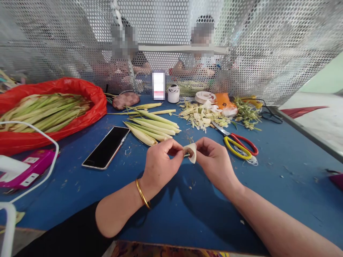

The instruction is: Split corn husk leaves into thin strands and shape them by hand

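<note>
My left hand (pixel 160 162) and my right hand (pixel 214 160) meet above the middle of the blue table (pixel 187 214). Both pinch one small pale folded leaf piece (pixel 192 151) between thumb and fingertips. A gold bangle (pixel 142 194) circles my left wrist. Just beyond my hands lie several pale green leaf stalks (pixel 152 126) in a loose row.
A red bag (pixel 88 92) full of green stalks sits at the left. A black phone (pixel 106 147) lies beside it, scissors (pixel 237 142) with red and yellow handles to the right. Trimmings (pixel 202 116), a white jar (pixel 173 93) and tape lie by the mesh screen; people sit behind it.
</note>
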A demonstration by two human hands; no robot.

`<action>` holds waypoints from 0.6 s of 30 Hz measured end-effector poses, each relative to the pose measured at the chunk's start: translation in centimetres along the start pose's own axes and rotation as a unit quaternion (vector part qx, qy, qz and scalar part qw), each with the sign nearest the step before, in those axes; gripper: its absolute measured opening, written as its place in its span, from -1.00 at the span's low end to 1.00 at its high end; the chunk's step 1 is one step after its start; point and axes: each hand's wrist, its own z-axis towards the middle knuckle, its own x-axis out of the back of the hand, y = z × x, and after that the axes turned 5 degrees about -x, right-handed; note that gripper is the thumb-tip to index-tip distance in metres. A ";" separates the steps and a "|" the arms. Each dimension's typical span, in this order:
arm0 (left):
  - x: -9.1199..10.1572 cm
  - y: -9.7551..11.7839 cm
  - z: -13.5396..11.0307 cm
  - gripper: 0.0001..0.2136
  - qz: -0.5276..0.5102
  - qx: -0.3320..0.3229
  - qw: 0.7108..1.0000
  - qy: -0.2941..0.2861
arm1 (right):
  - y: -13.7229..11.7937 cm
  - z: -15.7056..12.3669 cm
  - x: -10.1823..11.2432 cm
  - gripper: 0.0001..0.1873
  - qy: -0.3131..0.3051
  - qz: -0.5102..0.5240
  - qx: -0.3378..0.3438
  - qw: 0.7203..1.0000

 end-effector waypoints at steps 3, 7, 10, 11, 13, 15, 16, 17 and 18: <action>0.2 -0.1 0.7 -0.93 -0.120 0.153 0.981 -0.022 | 0.0 0.1 0.1 -0.93 -0.034 -0.005 0.024 0.999; 0.5 -0.3 1.6 -0.89 -0.286 0.331 0.898 -0.057 | 0.1 0.3 0.2 -0.93 -0.066 -0.018 0.060 0.996; 0.8 -0.5 1.7 -0.88 -0.339 0.376 0.859 -0.070 | 0.3 0.4 0.4 -0.91 -0.071 -0.058 0.115 0.989; 0.8 -0.5 1.7 -0.87 -0.354 0.385 0.849 -0.072 | 0.4 0.4 0.5 -0.90 -0.071 -0.078 0.140 0.985; 0.9 -0.6 1.7 -0.86 -0.380 0.401 0.830 -0.072 | 0.5 0.3 0.7 -0.88 -0.071 -0.118 0.189 0.972; 1.0 -0.5 1.8 -0.85 -0.405 0.415 0.812 -0.068 | 0.6 0.2 0.8 -0.87 -0.065 -0.152 0.225 0.960; 1.0 -0.5 1.8 -0.85 -0.415 0.421 0.804 -0.064 | 0.7 0.2 0.8 -0.87 -0.059 -0.168 0.240 0.954; 1.0 -0.5 1.8 -0.87 -0.424 0.426 0.797 -0.059 | 0.7 0.1 0.8 -0.87 -0.052 -0.184 0.252 0.949; 0.9 -0.5 1.8 -0.89 -0.432 0.429 0.792 -0.054 | 0.8 0.1 0.8 -0.87 -0.043 -0.199 0.264 0.943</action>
